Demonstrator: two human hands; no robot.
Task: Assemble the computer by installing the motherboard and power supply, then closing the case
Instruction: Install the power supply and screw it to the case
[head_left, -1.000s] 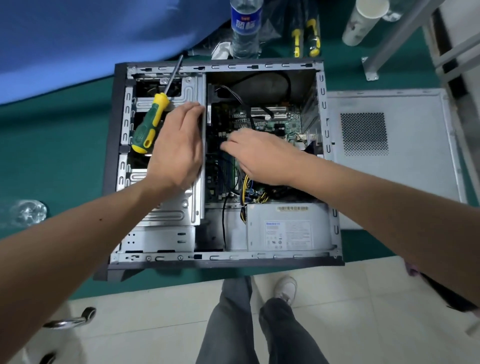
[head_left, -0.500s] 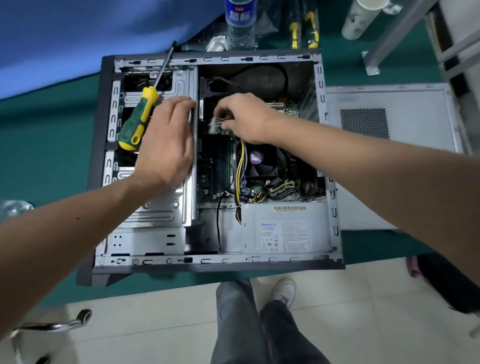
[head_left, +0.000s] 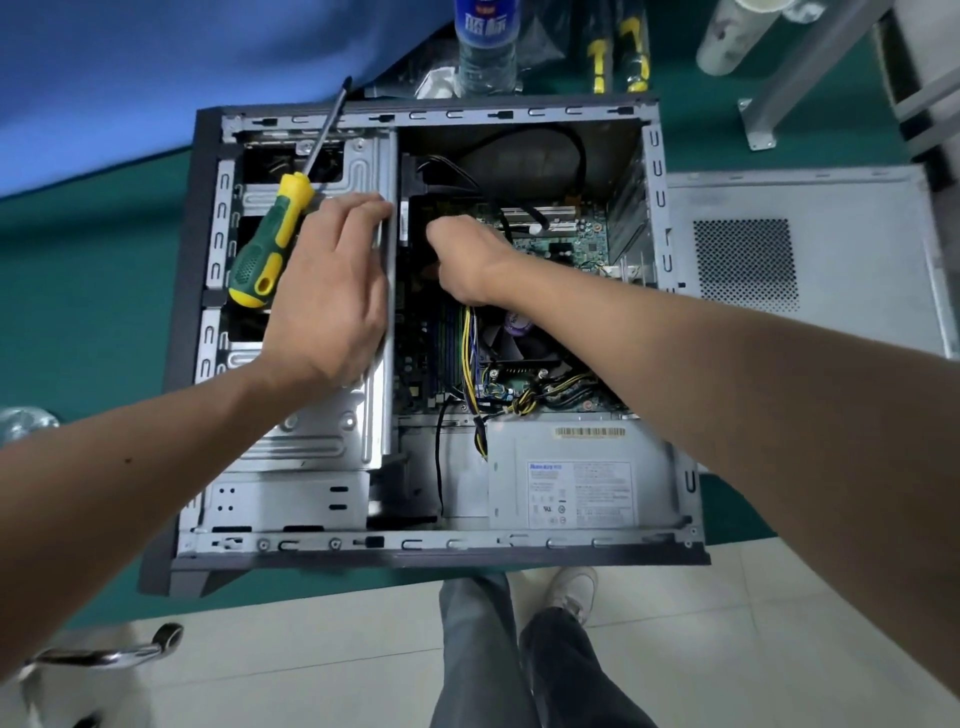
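Green mat: case w/ motherboard, PSU; left hand flat, right hand grip unclear.

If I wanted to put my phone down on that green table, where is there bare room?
Bare green table lies left of the computer case, below the blue cloth. The far edge is crowded: water bottle, yellow-handled tools, a white cup. The loose side panel fills the right side.

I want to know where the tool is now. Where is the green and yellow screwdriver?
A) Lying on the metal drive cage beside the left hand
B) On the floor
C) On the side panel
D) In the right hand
A: the screwdriver lies on the drive cage, beside the left hand.
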